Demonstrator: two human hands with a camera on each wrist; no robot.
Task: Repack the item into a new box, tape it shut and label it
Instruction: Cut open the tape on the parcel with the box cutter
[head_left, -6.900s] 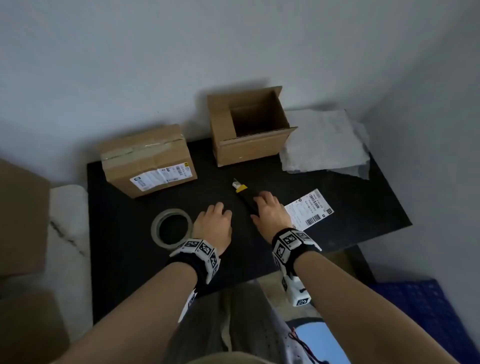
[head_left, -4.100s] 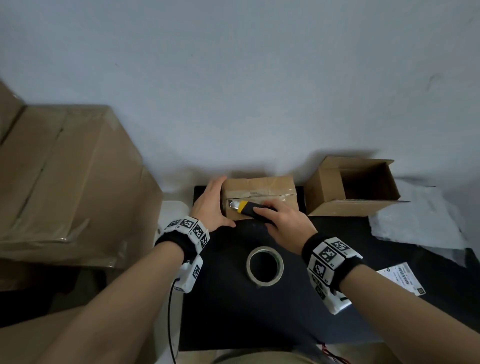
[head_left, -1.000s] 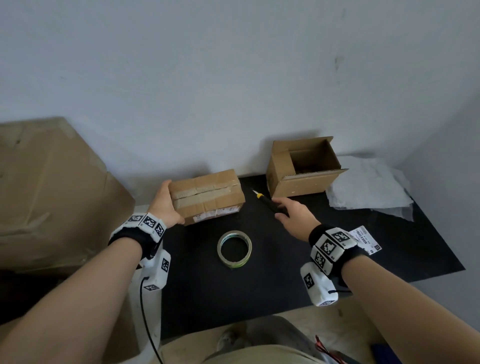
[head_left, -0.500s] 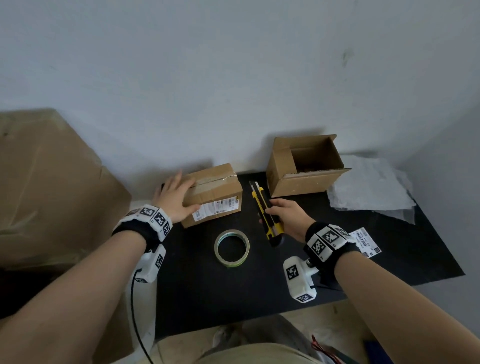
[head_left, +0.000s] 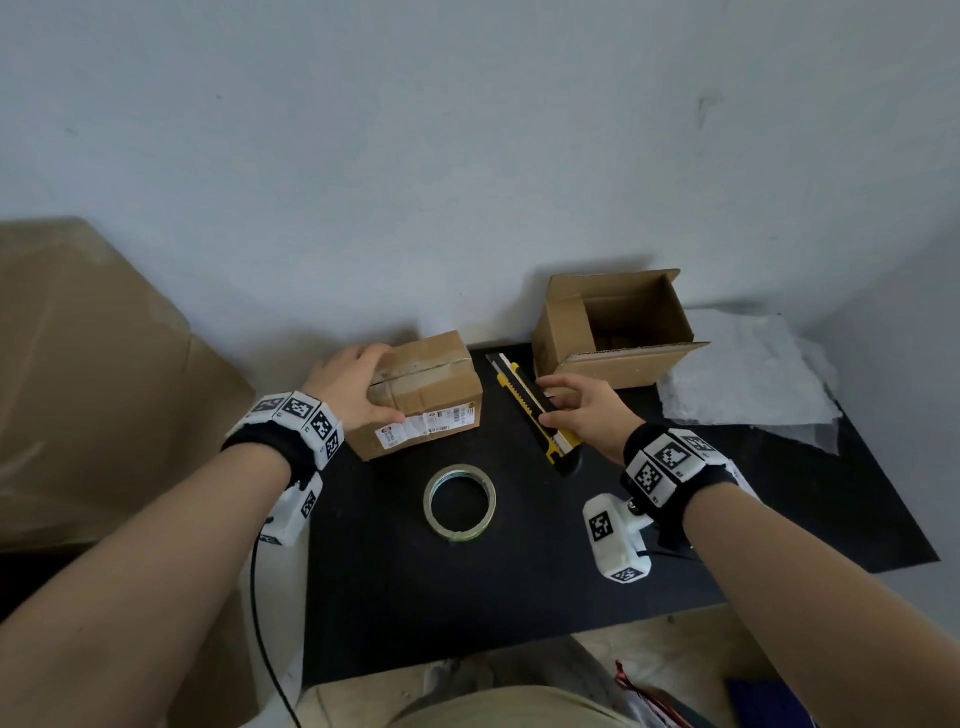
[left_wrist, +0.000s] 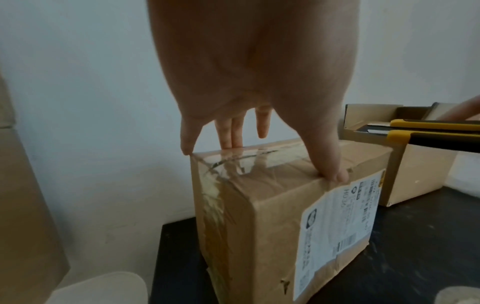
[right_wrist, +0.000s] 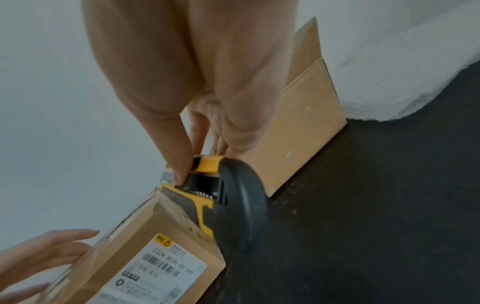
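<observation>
Taped labelled brown box (head_left: 431, 400) upright, open box (head_left: 618, 370) back right, tape roll (head_left: 460, 534) flat in front

Black table (head_left: 519, 597) carries a taped box (head_left: 431, 395), an open box (head_left: 613, 369) (flaps up), a tape roll (head_left: 460, 535), white wrapping (head_left: 743, 374)

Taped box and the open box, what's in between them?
The yellow utility knife, gripped by the right hand, as the head view shows.

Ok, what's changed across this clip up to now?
The left hand left the mat and now rests on the sealed box, which was tilted a second ago and stands flat again. The right hand took the knife off the mat and holds it beside that box. Tape roll, open box and paper stayed put.
</observation>
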